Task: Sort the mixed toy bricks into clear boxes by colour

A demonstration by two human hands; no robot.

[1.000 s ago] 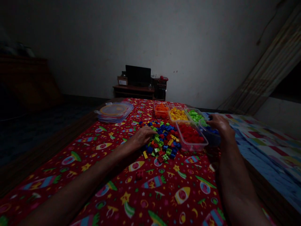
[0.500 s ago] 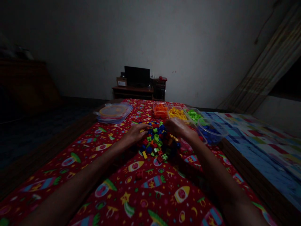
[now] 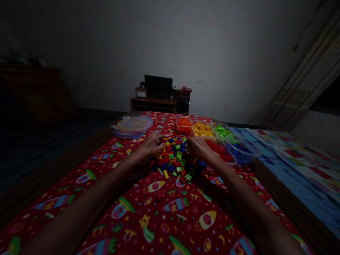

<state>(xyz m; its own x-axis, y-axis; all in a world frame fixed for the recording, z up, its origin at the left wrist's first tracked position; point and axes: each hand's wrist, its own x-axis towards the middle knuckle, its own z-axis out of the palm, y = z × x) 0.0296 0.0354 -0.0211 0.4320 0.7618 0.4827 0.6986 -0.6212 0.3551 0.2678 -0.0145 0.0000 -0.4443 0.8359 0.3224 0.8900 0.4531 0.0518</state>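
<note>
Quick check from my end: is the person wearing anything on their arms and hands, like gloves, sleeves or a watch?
The left hand and right hand are bare, with no gloves. The left forearm and right forearm are bare too, with no sleeves in view. No watch, bracelet or cable shows, though the dim light could hide small details like a ring.

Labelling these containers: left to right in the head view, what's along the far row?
clear lidded plastic tub, clear tray of orange bricks, clear tray of yellow bricks, clear tray of green bricks, clear tub of blue bricks
</note>
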